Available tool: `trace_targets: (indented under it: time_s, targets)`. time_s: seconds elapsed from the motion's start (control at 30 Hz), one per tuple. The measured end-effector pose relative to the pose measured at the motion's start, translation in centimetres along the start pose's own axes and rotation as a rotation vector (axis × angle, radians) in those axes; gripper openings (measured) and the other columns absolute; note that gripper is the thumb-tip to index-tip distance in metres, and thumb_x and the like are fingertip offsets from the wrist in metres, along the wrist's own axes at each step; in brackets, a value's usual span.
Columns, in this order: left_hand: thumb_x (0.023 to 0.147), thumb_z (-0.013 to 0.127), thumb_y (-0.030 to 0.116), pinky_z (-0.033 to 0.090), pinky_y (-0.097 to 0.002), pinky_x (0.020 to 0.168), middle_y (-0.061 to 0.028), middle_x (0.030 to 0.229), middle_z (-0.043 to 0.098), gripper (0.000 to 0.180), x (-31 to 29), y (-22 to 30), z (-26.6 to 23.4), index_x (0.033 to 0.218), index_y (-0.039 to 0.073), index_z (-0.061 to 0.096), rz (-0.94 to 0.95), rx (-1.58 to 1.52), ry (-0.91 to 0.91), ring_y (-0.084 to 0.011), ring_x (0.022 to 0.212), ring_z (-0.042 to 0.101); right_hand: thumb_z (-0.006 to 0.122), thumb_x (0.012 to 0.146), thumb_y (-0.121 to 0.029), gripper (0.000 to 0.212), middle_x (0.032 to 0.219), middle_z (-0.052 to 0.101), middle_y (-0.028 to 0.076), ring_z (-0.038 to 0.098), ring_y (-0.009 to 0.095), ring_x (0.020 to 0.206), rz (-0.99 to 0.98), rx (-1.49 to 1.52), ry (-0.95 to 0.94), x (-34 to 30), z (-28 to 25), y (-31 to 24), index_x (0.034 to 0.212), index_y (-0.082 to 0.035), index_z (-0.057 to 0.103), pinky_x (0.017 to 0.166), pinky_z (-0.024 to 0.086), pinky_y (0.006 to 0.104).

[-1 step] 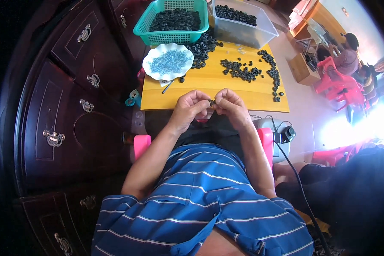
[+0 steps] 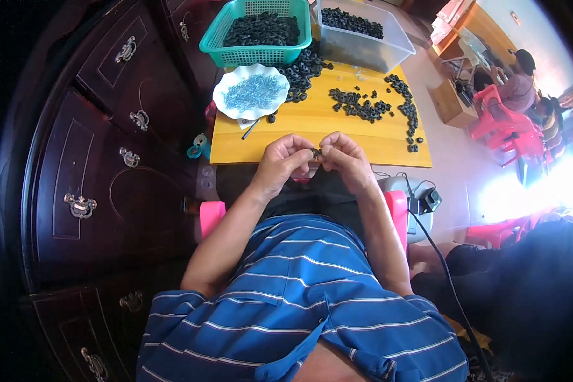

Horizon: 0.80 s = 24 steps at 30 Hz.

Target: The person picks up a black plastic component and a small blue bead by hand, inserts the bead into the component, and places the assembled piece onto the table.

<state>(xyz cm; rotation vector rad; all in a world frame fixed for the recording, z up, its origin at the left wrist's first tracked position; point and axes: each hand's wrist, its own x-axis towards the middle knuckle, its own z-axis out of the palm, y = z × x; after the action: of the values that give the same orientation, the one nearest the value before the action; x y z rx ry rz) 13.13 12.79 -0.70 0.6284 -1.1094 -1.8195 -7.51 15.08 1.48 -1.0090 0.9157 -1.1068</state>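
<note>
Just above the table's near edge, my left hand pinches a small black part between thumb and forefinger. My right hand meets it from the other side, its thumb and forefinger closed at the same small part. Fingertips cover most of the piece, so its exact shape is hidden. Beyond my left hand stands a white scalloped plate holding many thin, clear bluish pieces. A dark pen-like rod lies below the plate, beside one loose black part. Farther right, small black parts are scattered on the yellow table.
At the back sit a green basket and a translucent bin, both holding black parts. A dark drawer cabinet flanks my left. Right of me, a black cable hangs down. A person sits by pink chairs.
Almost nothing differs. My fingertips have shifted very slightly around the small black part.
</note>
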Motion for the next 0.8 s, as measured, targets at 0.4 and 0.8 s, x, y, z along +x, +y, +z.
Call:
trace_targets:
  time_s: [0.4,0.8]
  targets:
    - [0.099,0.068,0.012,0.054,-0.0209,0.068,-0.0017,0.09,0.069,0.013,-0.02,0.23,0.23,0.109,0.005,0.064,0.026,0.018,0.001,-0.0061,0.072,0.063,0.064,0.103,-0.016,0.014,0.092,0.07,0.001,0.063,0.007,0.084,-0.042,-0.099,-0.032,-0.57,0.78,-0.94,0.112,-0.005,0.065,0.077,0.049,0.0215]
    - [0.098,0.068,0.008,0.054,-0.0221,0.07,-0.0016,0.088,0.068,0.009,-0.01,0.09,0.06,0.105,0.004,0.065,0.094,0.092,0.001,-0.0066,0.074,0.062,0.067,0.1,-0.014,0.01,0.089,0.07,0.002,0.063,0.008,0.081,-0.069,-0.098,-0.083,-0.17,0.3,-0.37,0.102,-0.005,0.064,0.076,0.049,0.0217]
